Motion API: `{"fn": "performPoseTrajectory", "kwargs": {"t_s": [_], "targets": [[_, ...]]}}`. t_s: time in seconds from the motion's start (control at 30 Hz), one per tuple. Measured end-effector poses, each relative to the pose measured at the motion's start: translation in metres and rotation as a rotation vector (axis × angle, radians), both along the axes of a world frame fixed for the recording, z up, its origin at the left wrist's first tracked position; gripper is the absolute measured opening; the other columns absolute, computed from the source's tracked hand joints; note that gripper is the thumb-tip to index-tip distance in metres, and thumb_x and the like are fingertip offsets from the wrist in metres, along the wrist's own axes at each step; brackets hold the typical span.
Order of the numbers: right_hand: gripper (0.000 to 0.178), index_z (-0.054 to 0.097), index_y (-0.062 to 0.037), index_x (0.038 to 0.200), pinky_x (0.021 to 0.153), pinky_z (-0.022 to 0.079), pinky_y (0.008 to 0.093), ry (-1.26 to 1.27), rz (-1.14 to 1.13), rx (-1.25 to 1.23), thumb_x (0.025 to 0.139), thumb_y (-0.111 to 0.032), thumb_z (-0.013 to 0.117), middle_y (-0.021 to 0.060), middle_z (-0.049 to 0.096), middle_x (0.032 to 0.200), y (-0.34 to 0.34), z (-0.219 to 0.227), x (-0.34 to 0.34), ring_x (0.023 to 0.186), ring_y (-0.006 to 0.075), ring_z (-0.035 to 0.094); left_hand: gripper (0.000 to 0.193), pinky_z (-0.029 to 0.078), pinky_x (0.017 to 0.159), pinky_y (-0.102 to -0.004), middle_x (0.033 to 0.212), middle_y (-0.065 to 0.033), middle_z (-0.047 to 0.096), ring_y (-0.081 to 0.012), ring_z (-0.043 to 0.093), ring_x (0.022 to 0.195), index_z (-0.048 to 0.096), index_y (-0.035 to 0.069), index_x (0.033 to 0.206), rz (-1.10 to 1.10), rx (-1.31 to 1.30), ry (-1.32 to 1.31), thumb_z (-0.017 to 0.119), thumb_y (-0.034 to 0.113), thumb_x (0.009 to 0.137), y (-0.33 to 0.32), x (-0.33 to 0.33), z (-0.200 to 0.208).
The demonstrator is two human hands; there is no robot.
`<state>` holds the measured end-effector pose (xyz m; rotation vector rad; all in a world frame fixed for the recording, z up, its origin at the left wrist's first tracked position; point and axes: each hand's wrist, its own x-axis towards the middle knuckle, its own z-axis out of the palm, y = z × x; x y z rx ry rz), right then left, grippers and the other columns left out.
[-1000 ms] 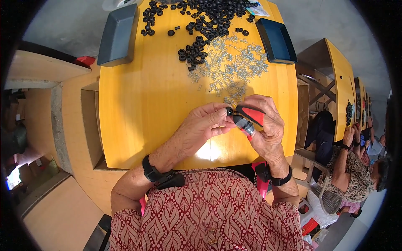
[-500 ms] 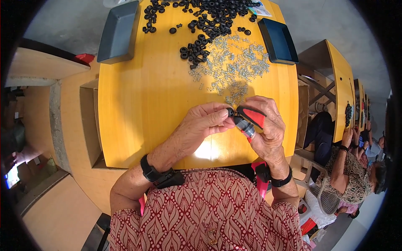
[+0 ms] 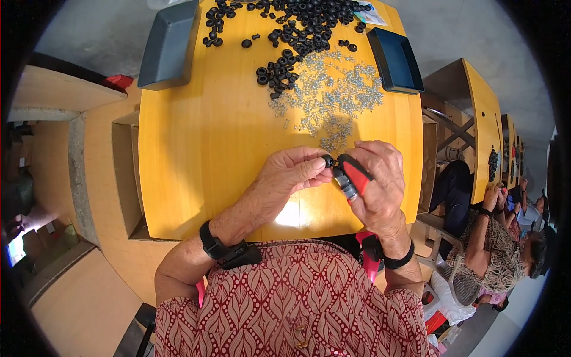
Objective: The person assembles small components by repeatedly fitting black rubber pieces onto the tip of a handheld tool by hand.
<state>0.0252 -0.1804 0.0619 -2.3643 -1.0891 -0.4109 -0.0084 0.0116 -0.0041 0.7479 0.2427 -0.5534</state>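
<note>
Left hand (image 3: 291, 175): grip pinched narrow, thumb and forefinger closed on a small black ring (image 3: 328, 160), held just clear of the yellow surface (image 3: 208, 137) at about the middle of the near edge. Right hand (image 3: 377, 181): grip wrapped shut around a red-handled tool (image 3: 352, 175), its metal tip pointing toward 10 o'clock and meeting the ring; whether the tip is inside the ring or only touching it, cannot tell. Both hands sit close together, likely so the small part stays steady against the tool and near the eyes. At 12 o'clock from the hands, near, lies a loose scatter of small silvery metal pieces (image 3: 333, 95); beyond it at the far edge, a heap of black rings (image 3: 297, 24), within reach, seemingly as stock. A grey tray (image 3: 169, 44) sits at 11 o'clock, a dark blue tray (image 3: 395, 59) at 1 o'clock, one at each far corner. At 3 o'clock, well apart, another person (image 3: 499, 250) sits at a neighbouring yellow table (image 3: 485, 113).
</note>
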Motion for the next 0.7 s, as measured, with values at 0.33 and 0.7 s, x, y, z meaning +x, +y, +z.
{"fn": "performPoseTrajectory", "kwargs": {"t_s": [0.33, 0.7], "targets": [[0.029, 0.067, -0.0003, 0.095, 0.085, 0.049, 0.0445, 0.071, -0.067, 0.133, 0.068, -0.005, 0.078, 0.0128, 0.066, 0.099, -0.004, -0.004, -0.002, 0.097, 0.0341, 0.063, 0.026, 0.052, 0.09, -0.0309, 0.101, -0.0054, 0.069, -0.0143, 0.066, 0.092, 0.064, 0.004, 0.116, 0.051, 0.03, -0.071, 0.064, 0.019, 0.095, 0.001, 0.001, 0.005], [0.029, 0.068, -0.0014, 0.096, 0.083, 0.049, 0.0425, 0.114, -0.03, 0.152, 0.069, -0.004, 0.078, 0.0117, 0.066, 0.099, 0.001, -0.004, -0.001, 0.096, 0.0339, 0.063, 0.033, 0.051, 0.091, -0.0298, 0.102, -0.0058, 0.068, -0.014, 0.065, 0.095, 0.061, 0.003, 0.12, 0.004, -0.043, -0.036, 0.062, 0.027, 0.097, -0.001, -0.001, -0.006]]}}
